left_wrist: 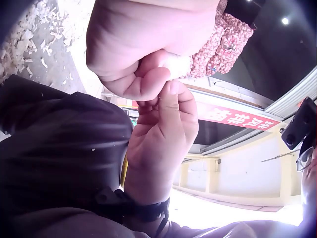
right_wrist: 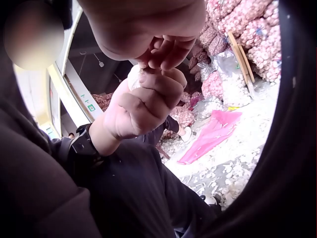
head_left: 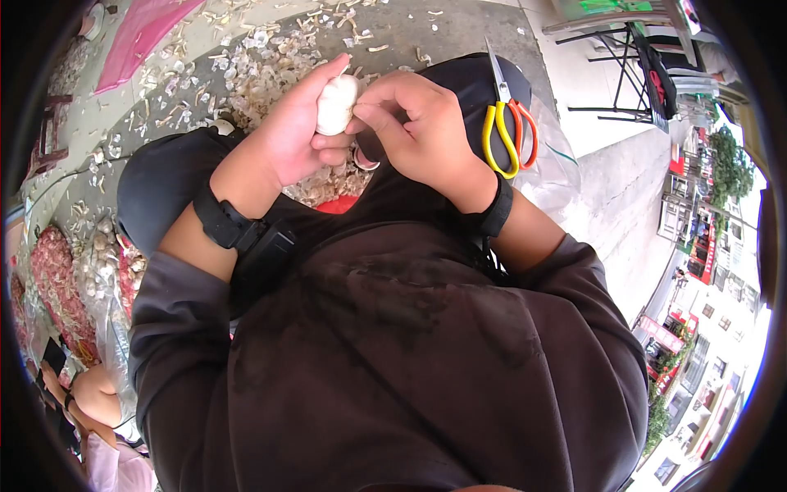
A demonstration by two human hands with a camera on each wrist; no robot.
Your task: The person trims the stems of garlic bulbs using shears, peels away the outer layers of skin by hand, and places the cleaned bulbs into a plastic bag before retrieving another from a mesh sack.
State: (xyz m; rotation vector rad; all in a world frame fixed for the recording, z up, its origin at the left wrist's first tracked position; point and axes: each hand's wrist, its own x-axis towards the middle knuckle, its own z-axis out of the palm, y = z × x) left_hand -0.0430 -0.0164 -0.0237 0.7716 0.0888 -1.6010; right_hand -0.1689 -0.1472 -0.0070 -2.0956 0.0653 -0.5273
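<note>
Dark brown cloth of the seated person's top (head_left: 385, 377) fills the lower half of the head view, and beyond it the left hand (head_left: 287, 139) holds a white garlic bulb (head_left: 334, 108) above the gap between the knees, its fingers curled about the far side. Against the bulb's other side, the right hand (head_left: 418, 127) brings thumb and forefinger tightly together, pinching at it; whether a scrap of skin sits between those tips, I can't tell. Scissors (head_left: 502, 92) with one yellow and one orange handle lie by the right thigh, blades pointing away from the body. Dry peelings (head_left: 254, 70) litter the floor, and a pink sheet (head_left: 147, 41) is spread off to the left. Through the left wrist's camera, that hand looms overhead, the bulb's pale side half hidden behind its curled fingers, with the right thumb and finger meeting just below. Behind them hang a pink mesh sack (left_wrist: 225, 47) and a red sign (left_wrist: 233, 116) with white characters. From the right wrist, the right hand hangs darkly over the left, the bulb peeking out between them; full sacks (right_wrist: 247, 29) are piled behind, near a wooden frame (right_wrist: 240, 57).
</note>
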